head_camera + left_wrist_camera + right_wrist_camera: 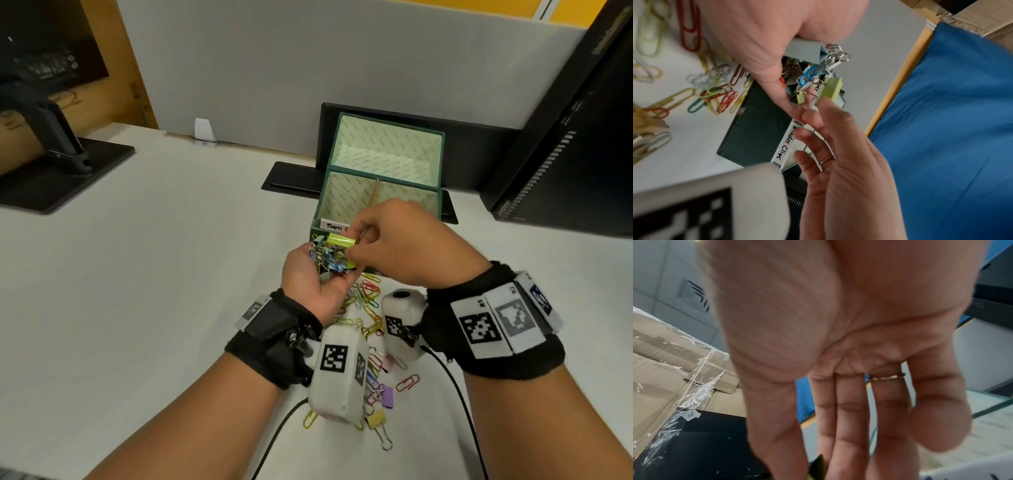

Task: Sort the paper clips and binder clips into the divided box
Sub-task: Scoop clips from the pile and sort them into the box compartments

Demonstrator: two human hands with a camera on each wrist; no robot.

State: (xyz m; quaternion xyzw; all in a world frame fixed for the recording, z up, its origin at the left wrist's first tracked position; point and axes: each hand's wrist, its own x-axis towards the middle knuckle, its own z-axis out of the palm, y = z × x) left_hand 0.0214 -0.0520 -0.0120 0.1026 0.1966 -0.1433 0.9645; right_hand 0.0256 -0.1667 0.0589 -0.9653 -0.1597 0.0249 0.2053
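A green divided box (356, 219), with two compartments and its lid raised, is seen near the far edge of the desk (171, 240); two labels, one reading "Binder Clips" (784, 144), are fixed to its front rim. A tangled handful of binder clips (330, 258), too many to be counted, is cupped in the left hand (313, 284) in front of the box. One lime binder clip (829, 90) is pinched between thumb and forefinger of the right hand (404, 245), the other fingers being spread. Loose paper clips (368, 303), uncounted, are scattered on the desk toward its near edge.

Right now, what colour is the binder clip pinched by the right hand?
Yellow-green binder clip; left wrist view shows it best.
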